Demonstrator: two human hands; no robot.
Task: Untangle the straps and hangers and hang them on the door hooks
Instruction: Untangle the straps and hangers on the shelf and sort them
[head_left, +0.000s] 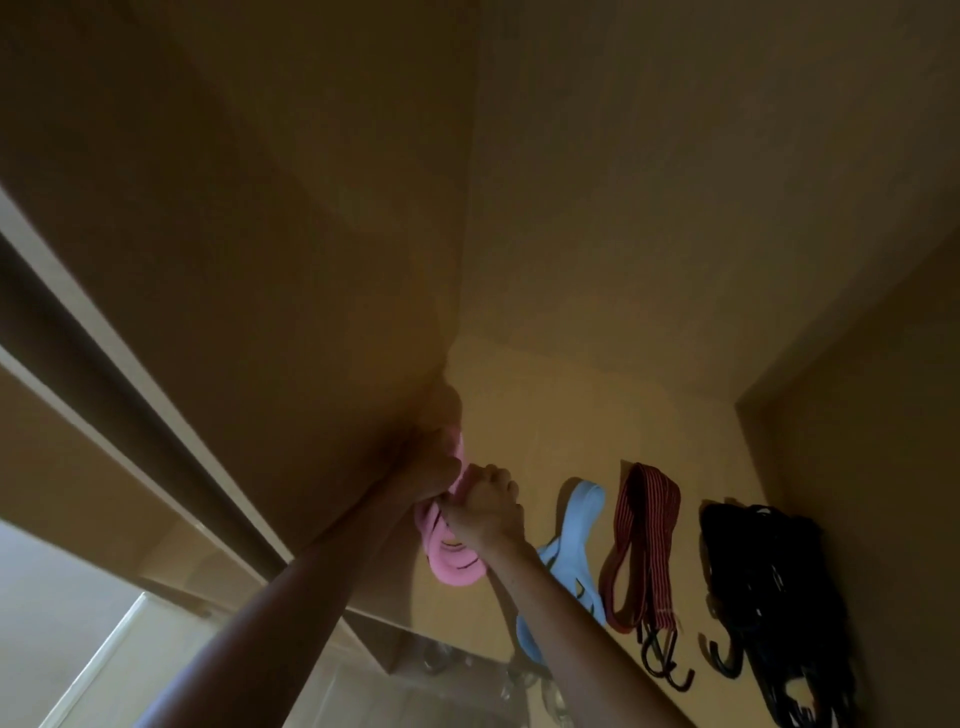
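Note:
Both my hands are raised against the yellow door (561, 415), holding a bundle of pink hangers (451, 558). My left hand (434, 473) grips the upper part of the pink hangers near the door's left edge. My right hand (485, 512) is closed around their middle. To the right, a light blue hanger (582, 525) hangs on the door, then a red-and-black striped strap (641, 540) with dark hooks (670, 670) at its ends, then a bunch of black straps (769, 592). The door hooks themselves are hidden behind these items.
A brown wall or cabinet side (260, 260) rises on the left, with a pale frame edge (104, 353) running diagonally. A side wall (857, 467) closes in on the right. The view is dim and tilted upward.

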